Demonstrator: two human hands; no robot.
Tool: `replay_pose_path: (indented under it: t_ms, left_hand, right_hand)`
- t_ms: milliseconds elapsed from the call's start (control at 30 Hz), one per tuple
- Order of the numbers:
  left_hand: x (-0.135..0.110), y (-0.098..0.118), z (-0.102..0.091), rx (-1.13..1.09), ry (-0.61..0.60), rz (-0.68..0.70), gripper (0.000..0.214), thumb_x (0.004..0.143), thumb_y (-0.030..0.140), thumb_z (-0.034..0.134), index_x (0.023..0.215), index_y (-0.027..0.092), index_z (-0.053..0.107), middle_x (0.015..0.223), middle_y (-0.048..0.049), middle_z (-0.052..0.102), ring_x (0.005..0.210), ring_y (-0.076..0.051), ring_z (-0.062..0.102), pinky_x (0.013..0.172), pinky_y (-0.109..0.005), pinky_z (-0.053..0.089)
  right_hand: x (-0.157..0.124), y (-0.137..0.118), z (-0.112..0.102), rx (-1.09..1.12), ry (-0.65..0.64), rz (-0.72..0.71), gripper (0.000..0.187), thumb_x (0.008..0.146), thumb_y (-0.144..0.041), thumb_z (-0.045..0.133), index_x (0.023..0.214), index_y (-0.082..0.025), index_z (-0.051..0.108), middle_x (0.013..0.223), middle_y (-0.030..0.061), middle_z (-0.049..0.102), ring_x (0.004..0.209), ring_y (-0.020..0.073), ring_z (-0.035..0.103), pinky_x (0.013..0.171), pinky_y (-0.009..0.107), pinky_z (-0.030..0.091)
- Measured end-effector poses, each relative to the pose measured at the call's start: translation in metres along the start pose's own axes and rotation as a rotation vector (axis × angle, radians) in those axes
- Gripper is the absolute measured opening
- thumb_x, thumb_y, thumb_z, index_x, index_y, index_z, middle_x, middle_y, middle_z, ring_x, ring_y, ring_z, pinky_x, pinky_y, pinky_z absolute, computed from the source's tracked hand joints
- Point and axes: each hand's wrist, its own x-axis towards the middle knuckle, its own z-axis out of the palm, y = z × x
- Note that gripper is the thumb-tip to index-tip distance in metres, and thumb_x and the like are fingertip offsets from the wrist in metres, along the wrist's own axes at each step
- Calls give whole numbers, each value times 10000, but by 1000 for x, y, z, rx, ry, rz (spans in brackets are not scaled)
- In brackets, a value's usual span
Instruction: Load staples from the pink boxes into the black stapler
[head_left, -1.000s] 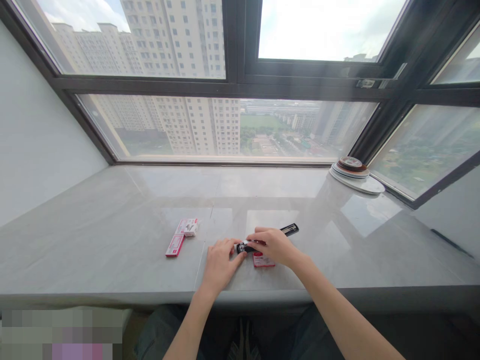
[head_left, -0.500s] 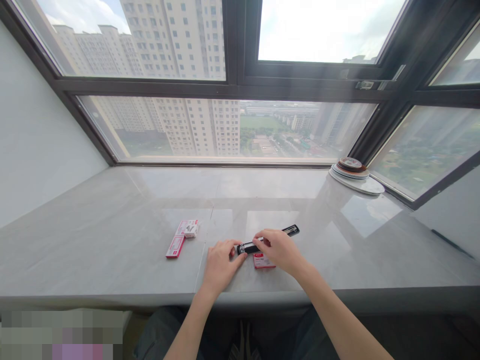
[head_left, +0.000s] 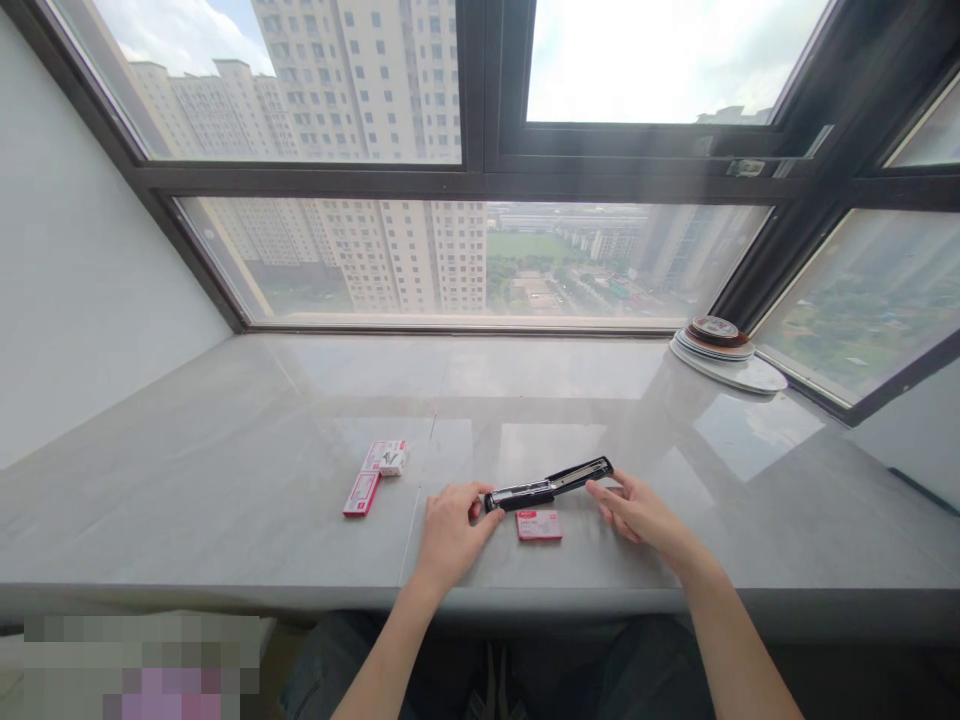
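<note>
A black stapler (head_left: 525, 494) lies opened out over the counter, its metal rail and the inside of its top arm showing. Thumb and fingers of my left hand (head_left: 454, 532) are closed on its left end. At the far right end, my right hand (head_left: 641, 512) pinches the tip of the swung-back top arm, which is slightly raised. Just in front of the stapler, between my hands, is a small red and white box (head_left: 538, 526), apart from both.
To the left lie flat red and white boxes (head_left: 362, 494), with a small white box (head_left: 392, 459) at their upper end. A stack of plates (head_left: 729, 372) stands in the back right corner by the window. The counter's front edge (head_left: 525, 598) runs before my knees.
My right hand has moved right, from over the stapler's middle to the end of its top arm. My left hand stays on the left end. The view has shifted slightly.
</note>
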Motion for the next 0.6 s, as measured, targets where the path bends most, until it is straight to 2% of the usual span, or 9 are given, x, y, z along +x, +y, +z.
replay_pose_path:
  t_ms: [33, 100, 200, 267, 333, 400, 500, 600]
  left_hand:
    - [0, 0, 0, -7, -11, -3, 236, 889, 413, 690, 1103, 317, 710, 781, 27, 649, 845, -207, 595, 784, -325, 323]
    - [0, 1, -1, -15, -25, -3, 237, 885, 422, 695, 1099, 322, 715, 777, 30, 647, 846, -202, 593, 787, -325, 320]
    - [0, 1, -1, -13, -22, 4, 241, 884, 435, 698, 1100, 330, 717, 775, 32, 644, 840, -200, 589, 785, -323, 320]
    - [0, 0, -1, -10, -17, 8, 241, 884, 441, 699, 1100, 335, 715, 777, 33, 644, 837, -199, 588, 783, -322, 320]
    - [0, -1, 0, -9, -17, 11, 241, 887, 444, 696, 1103, 337, 711, 785, 33, 646, 839, -198, 590, 784, -323, 322]
    - [1, -2, 0, -6, -22, 12, 239, 893, 442, 689, 1105, 335, 706, 796, 30, 649, 844, -200, 593, 786, -326, 327]
    - [1, -3, 0, 15, -30, 9, 224, 895, 420, 680, 1093, 318, 697, 807, 23, 650, 848, -207, 597, 789, -331, 340]
    - [-3, 1, -3, 44, 5, 30, 240, 904, 353, 650, 1135, 292, 665, 877, 0, 650, 886, -218, 601, 809, -343, 373]
  right_hand:
    - [6, -2, -3, 45, 10, -42, 720, 809, -717, 690, 1294, -188, 638, 660, -26, 560, 474, 79, 351, 454, 224, 221]
    - [19, -11, 1, 87, -30, -163, 672, 790, -667, 741, 1250, -181, 676, 720, -8, 577, 558, 95, 408, 498, 228, 266]
    - [38, -31, 24, -8, -117, -313, 490, 799, -601, 761, 1028, -168, 742, 754, 3, 589, 642, 119, 448, 565, 248, 311]
    - [45, -41, 42, -150, -117, -382, 401, 805, -565, 768, 914, -180, 738, 686, -27, 534, 619, 112, 413, 564, 250, 282]
    - [46, -48, 57, -304, -97, -431, 352, 805, -538, 773, 829, -190, 721, 610, -54, 455, 583, 104, 370, 551, 251, 240]
    - [43, -52, 69, -432, -79, -463, 319, 801, -512, 779, 792, -199, 713, 581, -60, 441, 565, 103, 374, 545, 253, 224]
    - [36, -56, 80, -597, -36, -508, 222, 788, -425, 790, 798, -212, 730, 613, -39, 533, 594, 120, 447, 558, 257, 230]
    - [30, -57, 78, -661, -36, -541, 124, 824, -338, 737, 864, -222, 756, 655, -16, 603, 626, 137, 498, 576, 261, 250]
